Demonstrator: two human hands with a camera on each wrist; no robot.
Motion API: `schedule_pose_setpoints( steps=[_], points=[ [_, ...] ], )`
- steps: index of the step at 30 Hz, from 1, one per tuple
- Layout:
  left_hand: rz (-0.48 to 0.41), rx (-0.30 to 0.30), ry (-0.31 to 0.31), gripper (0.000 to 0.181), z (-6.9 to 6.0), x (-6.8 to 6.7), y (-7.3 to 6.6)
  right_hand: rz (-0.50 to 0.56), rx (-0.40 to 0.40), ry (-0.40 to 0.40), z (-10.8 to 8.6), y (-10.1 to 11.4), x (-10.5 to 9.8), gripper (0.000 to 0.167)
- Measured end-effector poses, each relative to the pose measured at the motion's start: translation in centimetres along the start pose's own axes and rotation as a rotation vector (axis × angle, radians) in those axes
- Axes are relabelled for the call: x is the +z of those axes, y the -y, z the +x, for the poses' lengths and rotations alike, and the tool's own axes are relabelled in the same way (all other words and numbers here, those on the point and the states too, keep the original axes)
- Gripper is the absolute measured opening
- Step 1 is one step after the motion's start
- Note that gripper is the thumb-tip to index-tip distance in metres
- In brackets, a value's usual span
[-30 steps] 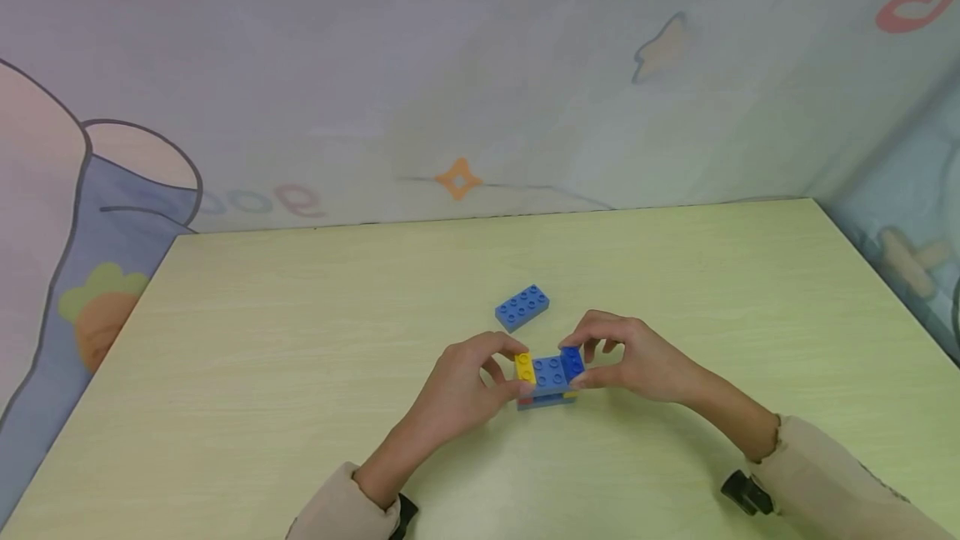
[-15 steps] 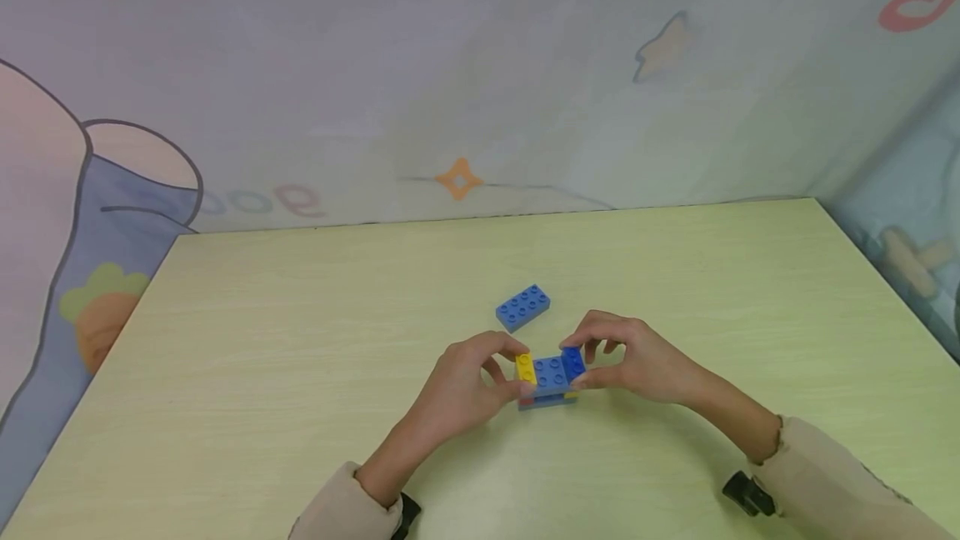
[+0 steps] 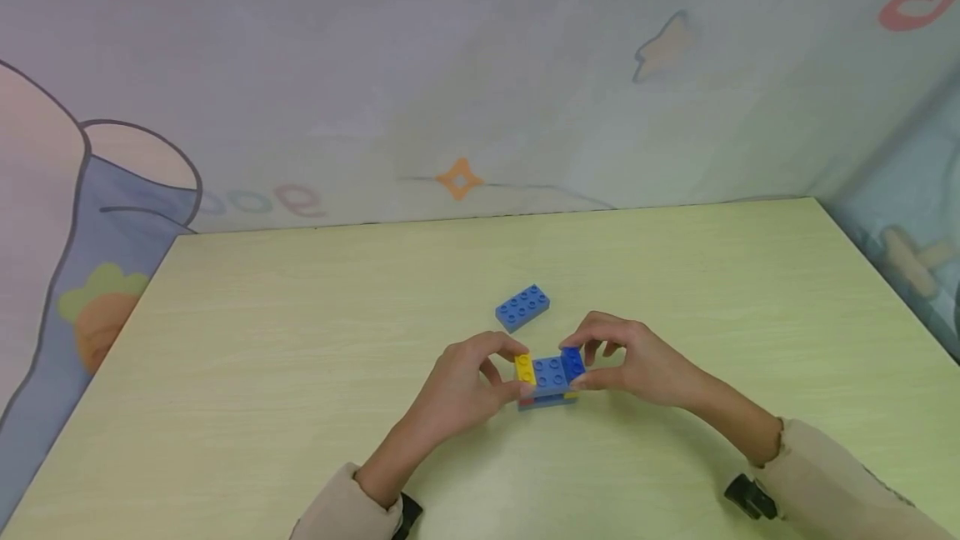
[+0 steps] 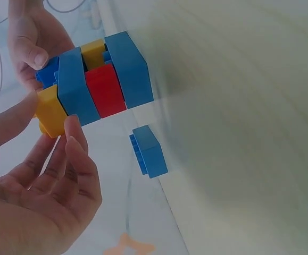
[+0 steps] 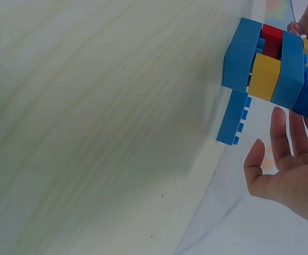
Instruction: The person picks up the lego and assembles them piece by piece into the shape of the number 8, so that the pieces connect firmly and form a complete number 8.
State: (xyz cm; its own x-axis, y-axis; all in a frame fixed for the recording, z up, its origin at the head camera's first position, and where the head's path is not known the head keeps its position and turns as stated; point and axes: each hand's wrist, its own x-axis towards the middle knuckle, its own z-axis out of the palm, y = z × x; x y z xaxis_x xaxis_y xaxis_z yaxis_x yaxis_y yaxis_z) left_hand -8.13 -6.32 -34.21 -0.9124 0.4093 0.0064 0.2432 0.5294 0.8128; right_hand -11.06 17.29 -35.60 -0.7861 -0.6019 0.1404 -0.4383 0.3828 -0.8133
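Note:
A small stack of toy building blocks stands on the table between both hands. Its base is a long blue block (image 4: 131, 69), carrying a red block (image 4: 106, 91) on the left and a yellow block (image 5: 264, 77) on the right. Across those lies a second long blue block (image 3: 549, 374). My left hand (image 3: 467, 383) pinches the small yellow block (image 3: 525, 368) on the top left end between thumb and index finger. At the top right end, my right hand (image 3: 647, 361) pinches a small dark blue block (image 3: 572, 363) the same way.
Just behind the stack a loose blue block (image 3: 522, 307) lies on the table (image 3: 315, 315), studs up, at a slant. A printed cloth (image 3: 480, 73) hangs along the table's back edge.
Hardly anything differs. Both hands keep their pinch on the two small top blocks, and the stack and loose block stay in place.

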Motion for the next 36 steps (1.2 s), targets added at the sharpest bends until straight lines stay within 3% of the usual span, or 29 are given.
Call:
schedule_pose_setpoints(
  steps=[10,18,24,36],
  points=[
    [0.001,0.001,0.006,0.030,0.1,-0.1,-0.1,0.012,-0.003,0.014,0.0,0.1,-0.1,0.033],
    [0.002,0.012,0.004,0.030,0.1,-0.1,0.0,0.017,0.008,0.071,0.2,0.1,-0.5,0.035],
    [0.002,-0.012,0.012,0.031,0.1,-0.1,-0.2,0.033,0.046,0.119,0.6,0.2,-1.0,0.028],
    [-0.005,-0.005,0.015,0.031,0.1,-0.1,-0.1,-0.038,0.116,0.045,2.1,-0.8,-2.6,0.026]
  ],
)
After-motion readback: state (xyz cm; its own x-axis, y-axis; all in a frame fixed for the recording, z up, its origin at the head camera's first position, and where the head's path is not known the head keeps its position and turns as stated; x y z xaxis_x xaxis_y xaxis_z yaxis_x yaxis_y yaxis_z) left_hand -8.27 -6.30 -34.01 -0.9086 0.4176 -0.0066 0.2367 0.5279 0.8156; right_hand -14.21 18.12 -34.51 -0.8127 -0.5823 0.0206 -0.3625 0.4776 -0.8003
